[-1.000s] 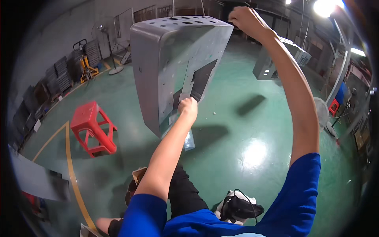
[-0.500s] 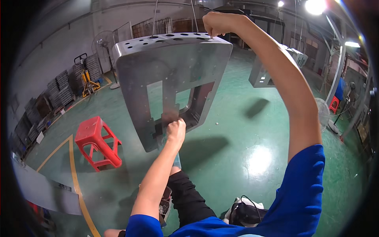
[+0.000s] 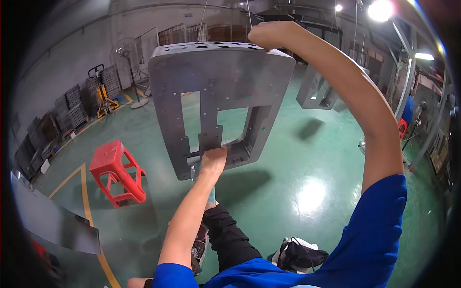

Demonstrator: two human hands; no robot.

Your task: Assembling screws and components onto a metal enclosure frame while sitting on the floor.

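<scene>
Compared with half a second ago, I see the large grey sheet-metal panel with rectangular cut-outs [image 3: 218, 96] has swung round to face me more squarely, and my view has dropped a little, so its flat face now fills more of the scene. A second ago it was turned edge-on, showing its folded side.

The panel hangs on thin wires above the green floor [image 3: 297, 192]. Its top flange is punched with a row of round holes, small holes dot its face, and two tall openings flank a central strip that ends in a wider tab.

My left hand [image 3: 213, 161] is at the panel's lower edge, just below that tab, fingers curled shut on the metal there. My right hand [image 3: 269, 36] is raised to the panel's top right corner, fingers closed over the flange.

Left of the panel stands a red plastic stool [image 3: 116, 173]. Beyond the panel's right side hangs a second grey metal panel [image 3: 317, 91].
</scene>
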